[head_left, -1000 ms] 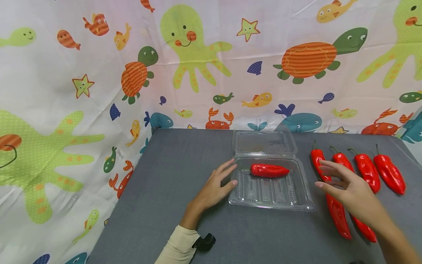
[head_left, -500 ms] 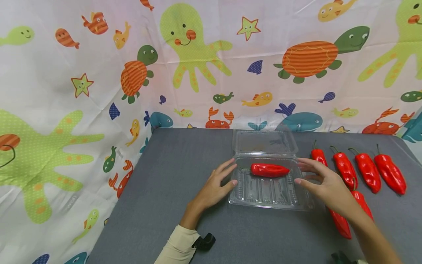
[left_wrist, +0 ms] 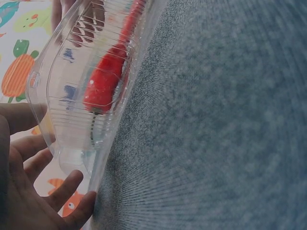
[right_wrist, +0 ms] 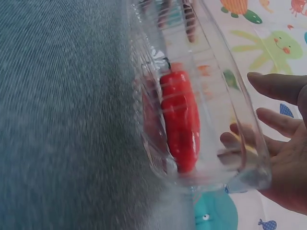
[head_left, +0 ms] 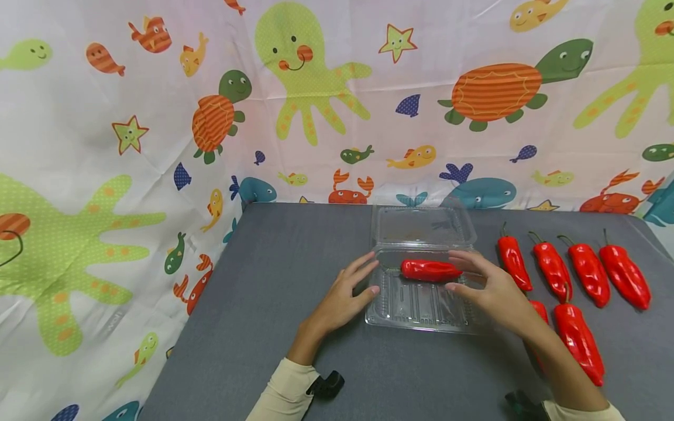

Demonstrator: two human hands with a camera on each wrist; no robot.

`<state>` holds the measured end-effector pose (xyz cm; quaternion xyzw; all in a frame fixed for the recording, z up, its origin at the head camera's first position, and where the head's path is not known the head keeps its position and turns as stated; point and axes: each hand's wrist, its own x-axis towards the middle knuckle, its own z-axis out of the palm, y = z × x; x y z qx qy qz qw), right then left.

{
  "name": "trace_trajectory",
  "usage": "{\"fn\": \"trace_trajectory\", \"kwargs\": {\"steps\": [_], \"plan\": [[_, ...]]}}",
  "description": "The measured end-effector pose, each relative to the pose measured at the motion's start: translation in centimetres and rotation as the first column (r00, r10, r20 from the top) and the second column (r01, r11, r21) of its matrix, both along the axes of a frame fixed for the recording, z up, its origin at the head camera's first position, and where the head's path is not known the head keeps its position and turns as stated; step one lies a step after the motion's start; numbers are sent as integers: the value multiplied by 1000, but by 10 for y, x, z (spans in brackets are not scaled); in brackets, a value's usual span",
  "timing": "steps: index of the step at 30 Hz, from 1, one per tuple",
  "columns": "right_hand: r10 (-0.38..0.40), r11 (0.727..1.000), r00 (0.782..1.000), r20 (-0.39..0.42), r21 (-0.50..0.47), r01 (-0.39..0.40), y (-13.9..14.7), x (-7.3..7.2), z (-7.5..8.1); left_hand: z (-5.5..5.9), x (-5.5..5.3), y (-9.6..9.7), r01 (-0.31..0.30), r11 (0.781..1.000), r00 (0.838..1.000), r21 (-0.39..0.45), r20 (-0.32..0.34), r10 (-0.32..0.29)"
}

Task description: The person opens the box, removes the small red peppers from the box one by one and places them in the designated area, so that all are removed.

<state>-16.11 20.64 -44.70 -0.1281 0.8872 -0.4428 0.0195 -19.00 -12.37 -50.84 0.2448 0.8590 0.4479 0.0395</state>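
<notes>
A clear plastic clamshell box lies on the grey table with its lid folded back. One red pepper rests crosswise inside, its stem pointing left. My left hand is at the box's left side, fingers relaxed and spread, fingertips right at the rim. Over the box's right part reaches my right hand, thumb and fingers apart with nothing between them, close to the pepper's tip. In the right wrist view the pepper shows through the clear wall, beside the loosely bent fingers of my right hand.
Right of the box lie several more red peppers, including a back row with one at its right end and a nearer one partly beside my right forearm. A curtain printed with sea animals hangs behind and left of the table.
My right hand has moved left from above the loose peppers to over the box's right side. The left hand, the box and the pepper in it have stayed in place.
</notes>
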Motion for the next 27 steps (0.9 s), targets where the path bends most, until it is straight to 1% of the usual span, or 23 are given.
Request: {"fn": "trace_trajectory", "kwargs": {"steps": [4,8,16,27], "plan": [[19,1000,999,38,-5,-19,-6,-4,-2,2,1,0,-1,1000,1000,2,4,1],[25,1000,997,70,11,-25,-11,-7,-4,3,2,0,0,1000,1000,11,12,0],[12,998,997,81,58,-17,-18,-14,-7,1,1,0,-1,1000,1000,9,14,1],[41,993,995,89,106,-51,-23,-24,-14,1,1,1,-1,1000,1000,9,9,1]]}}
